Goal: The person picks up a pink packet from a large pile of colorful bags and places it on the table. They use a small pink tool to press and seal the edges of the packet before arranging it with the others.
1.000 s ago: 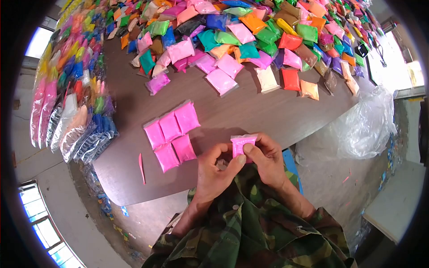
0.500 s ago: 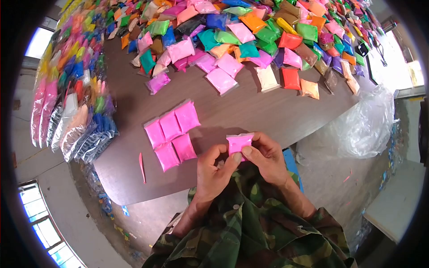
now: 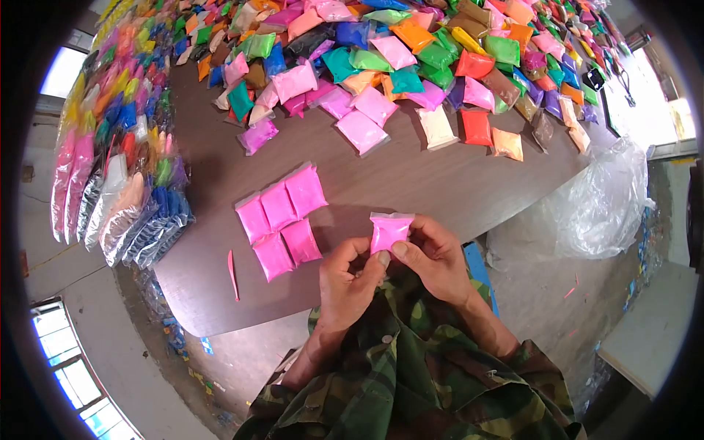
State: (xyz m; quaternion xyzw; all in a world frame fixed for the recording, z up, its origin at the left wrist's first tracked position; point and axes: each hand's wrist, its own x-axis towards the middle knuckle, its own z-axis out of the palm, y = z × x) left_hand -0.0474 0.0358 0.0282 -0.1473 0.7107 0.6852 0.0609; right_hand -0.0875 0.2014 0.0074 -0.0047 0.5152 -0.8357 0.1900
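Note:
A small bright pink packet [image 3: 389, 232] with a clear top edge is held upright near the table's front edge. My left hand [image 3: 348, 282] pinches its lower left side between thumb and fingers. On the right side, my right hand [image 3: 438, 264] grips it, thumb in front and fingers behind. To the left, several matching pink packets [image 3: 279, 207] lie in two rows, three in the upper row and two in the lower. A thin pink tool [image 3: 233, 275] rests on the table left of them.
A large pile of coloured packets [image 3: 396, 55] covers the back of the table [image 3: 213, 198]. Long clear bags of coloured packets [image 3: 125, 176] stand at the left. A crumpled clear plastic bag [image 3: 572, 209] hangs off the right edge.
The held packet has shifted slightly up and left and its face shows more fully. My left hand has moved a little left; both hands still hold the packet.

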